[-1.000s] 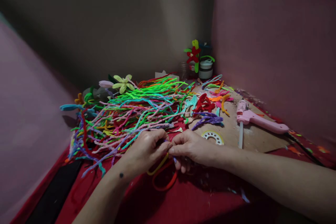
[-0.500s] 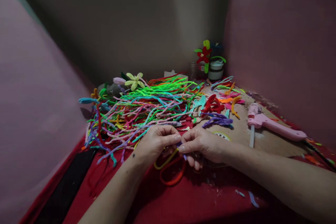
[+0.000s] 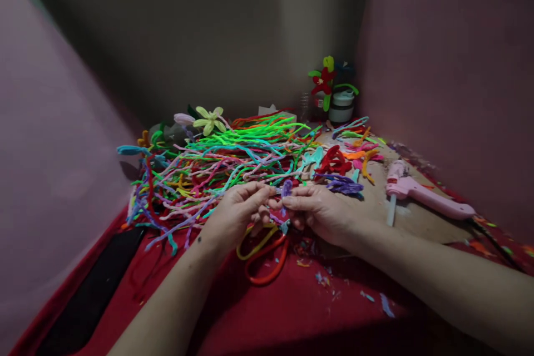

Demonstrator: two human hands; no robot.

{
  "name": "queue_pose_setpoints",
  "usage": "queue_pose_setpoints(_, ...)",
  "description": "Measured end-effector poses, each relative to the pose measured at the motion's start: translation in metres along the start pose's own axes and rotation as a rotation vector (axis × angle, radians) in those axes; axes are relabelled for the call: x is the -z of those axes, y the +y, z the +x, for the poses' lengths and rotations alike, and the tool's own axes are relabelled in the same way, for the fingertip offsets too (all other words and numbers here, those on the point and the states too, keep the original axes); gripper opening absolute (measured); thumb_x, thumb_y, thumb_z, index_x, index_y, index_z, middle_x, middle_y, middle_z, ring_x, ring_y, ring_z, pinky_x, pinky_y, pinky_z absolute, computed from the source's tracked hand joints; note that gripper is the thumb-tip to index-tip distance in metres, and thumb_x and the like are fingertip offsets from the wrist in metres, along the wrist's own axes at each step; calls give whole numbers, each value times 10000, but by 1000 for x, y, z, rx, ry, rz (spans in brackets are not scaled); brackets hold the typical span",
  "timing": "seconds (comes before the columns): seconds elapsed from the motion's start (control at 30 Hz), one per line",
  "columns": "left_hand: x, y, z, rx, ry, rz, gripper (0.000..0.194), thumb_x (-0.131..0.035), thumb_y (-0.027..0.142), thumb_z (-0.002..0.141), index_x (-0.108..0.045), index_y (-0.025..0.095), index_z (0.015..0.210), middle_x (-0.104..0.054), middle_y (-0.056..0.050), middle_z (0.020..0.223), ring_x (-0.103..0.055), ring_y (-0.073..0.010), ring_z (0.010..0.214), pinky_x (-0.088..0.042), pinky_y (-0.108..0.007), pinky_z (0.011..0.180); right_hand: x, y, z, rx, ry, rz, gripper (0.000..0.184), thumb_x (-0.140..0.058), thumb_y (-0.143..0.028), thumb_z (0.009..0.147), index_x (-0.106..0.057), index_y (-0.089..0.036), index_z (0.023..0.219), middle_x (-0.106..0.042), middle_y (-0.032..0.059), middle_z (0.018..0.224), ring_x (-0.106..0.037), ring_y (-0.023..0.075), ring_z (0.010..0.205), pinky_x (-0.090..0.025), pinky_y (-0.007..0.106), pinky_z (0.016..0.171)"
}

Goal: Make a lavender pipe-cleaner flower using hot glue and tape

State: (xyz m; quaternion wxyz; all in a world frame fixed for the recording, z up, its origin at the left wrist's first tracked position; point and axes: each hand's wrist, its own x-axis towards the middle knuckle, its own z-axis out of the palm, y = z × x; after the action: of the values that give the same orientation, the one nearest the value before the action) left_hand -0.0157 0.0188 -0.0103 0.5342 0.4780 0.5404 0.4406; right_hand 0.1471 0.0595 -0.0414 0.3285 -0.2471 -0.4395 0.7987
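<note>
Both hands meet at the middle of the desk: the left hand (image 3: 236,212) and the right hand (image 3: 317,212) pinch a small purple fuzzy pipe-cleaner piece (image 3: 286,188) between their fingertips, its curled tip poking up just above them. It looks like the bending or twisting step, and the next move calls for a firm pinch and a small, careful turn. Under the hands, on the red cloth-covered desk (image 3: 292,317), lie scissors with orange and yellow loop handles (image 3: 265,258). Beyond the hands sprawls a heap of long multicoloured pipe cleaners (image 3: 217,169), close enough to snag. To the right, a pink hot-glue gun (image 3: 421,196) rests on a brown cardboard sheet (image 3: 413,228), well apart. A red pipe-cleaner flower (image 3: 323,82) stands in the far corner.
</note>
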Motion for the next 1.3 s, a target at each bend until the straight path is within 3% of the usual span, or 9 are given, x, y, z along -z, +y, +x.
queue_pose_setpoints(0.13,-3,1,-4,109,-111,102,227,-647,355,734,-603,132,731,-561,20,530,-416,-46,367,-281,-164,356,1,2,2,88,21,-46,239,-706,-289,696,-562,-125,597,-519,-42,476,-419,38,403,-288,181,406)
queue_pose_setpoints(0.33,-16,6,-8,73,-8,169,216,-624,321,726,-559,128,653,-526,26,485,-409,-56,387,-278,-178,391,-1,2,1,96,91,-69,255,-744,-307,635,-547,-145,652,-529,-48,507,-440,58,427,-318,199,429)
queue_pose_setpoints(0.47,-18,2,-6,13,-6,256,173,-553,291,762,-532,145,671,-481,45,493,-374,-60,392,-284,-198,408,-2,1,-2,98,118,-209,207,-669,-321,704,-547,-156,681,-520,-47,503,-430,67,406,-294,207,400)
queue_pose_setpoints(0.53,-17,-3,-5,-64,8,372,151,-502,264,789,-527,153,688,-466,47,507,-373,-69,411,-301,-208,427,-3,1,-4,90,140,-277,195,-627,-312,736,-537,-158,657,-511,-46,491,-420,66,395,-285,209,395)
queue_pose_setpoints(0.73,-13,-17,-7,-617,67,1065,175,-395,172,840,-547,158,756,-571,-38,711,-503,-139,652,-392,-256,611,-2,2,-5,61,134,-382,234,-631,-289,710,-503,-158,565,-484,-42,451,-414,66,387,-296,216,405)
queue_pose_setpoints(0.87,-12,-19,-11,-775,-10,1362,285,-300,191,896,-563,140,796,-591,-99,772,-521,-183,723,-395,-288,617,4,4,-2,-33,83,-312,204,-665,-284,678,-521,-159,610,-520,-33,504,-421,67,382,-273,213,380)
queue_pose_setpoints(1.0,-16,-18,-9,-634,99,969,235,-359,243,892,-562,149,819,-599,-83,802,-539,-167,739,-420,-288,658,4,4,-2,7,122,-255,214,-664,-300,694,-516,-162,624,-492,-40,499,-405,68,400,-276,217,399)
queue_pose_setpoints(1.17,-26,-12,-5,-89,-9,102,192,-602,342,747,-535,165,780,-534,41,590,-402,-53,387,-311,-197,383,-1,2,-6,155,189,-285,256,-673,-356,705,-525,-156,649,-432,-55,511,-360,60,448,-256,216,440)
queue_pose_setpoints(1.3,-29,-12,-5,-1,50,-57,174,-658,258,660,-519,154,672,-547,45,535,-395,-33,354,-247,-172,345,-4,-1,-9,158,187,-340,230,-634,-318,720,-512,-161,606,-433,-49,489,-357,69,449,-269,229,453)
